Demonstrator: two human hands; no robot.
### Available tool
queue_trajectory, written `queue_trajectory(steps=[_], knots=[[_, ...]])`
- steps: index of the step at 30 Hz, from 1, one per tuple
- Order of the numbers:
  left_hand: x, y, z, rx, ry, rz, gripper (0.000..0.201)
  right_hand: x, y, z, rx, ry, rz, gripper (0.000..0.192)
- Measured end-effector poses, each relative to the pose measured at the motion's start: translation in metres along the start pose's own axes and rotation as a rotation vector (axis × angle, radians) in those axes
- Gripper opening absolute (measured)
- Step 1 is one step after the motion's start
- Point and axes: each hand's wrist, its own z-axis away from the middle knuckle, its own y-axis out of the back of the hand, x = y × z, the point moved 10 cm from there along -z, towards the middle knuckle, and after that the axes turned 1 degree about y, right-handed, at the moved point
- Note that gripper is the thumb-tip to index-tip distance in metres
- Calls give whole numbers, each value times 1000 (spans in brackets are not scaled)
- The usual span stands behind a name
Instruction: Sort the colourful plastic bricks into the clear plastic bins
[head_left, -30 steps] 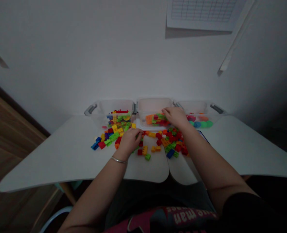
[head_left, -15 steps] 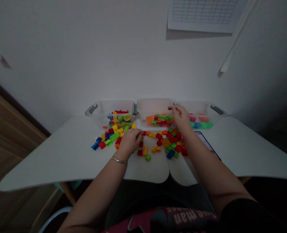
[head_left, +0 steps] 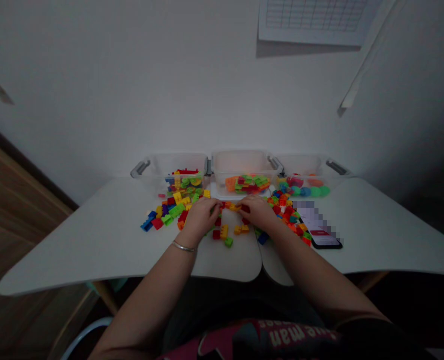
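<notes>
Left hand curled, right hand bent beside yellow-orange brick; grips cannot be told. Loose bricks could be scattered by crowded fingers.

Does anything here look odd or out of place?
The phone, maybe: it lies face-up on the table close beside bricks, an odd neighbour for them. Many bricks also lie loose in front of the clear bins; whether spilled or laid out, I can't tell. I see no damage.
</notes>
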Motion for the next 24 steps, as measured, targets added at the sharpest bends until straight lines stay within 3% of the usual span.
queue_trajectory(steps=[14, 19, 24], knots=[[4, 1, 0, -5, 14, 13, 22, 0, 2, 2, 72, -3, 6, 11], [3, 1, -1, 8, -1, 14, 22, 4, 19, 5, 297, 49, -240, 9], [3, 2, 0, 21, -20, 15, 21, 11, 62, 15, 578, 91, -362, 14]])
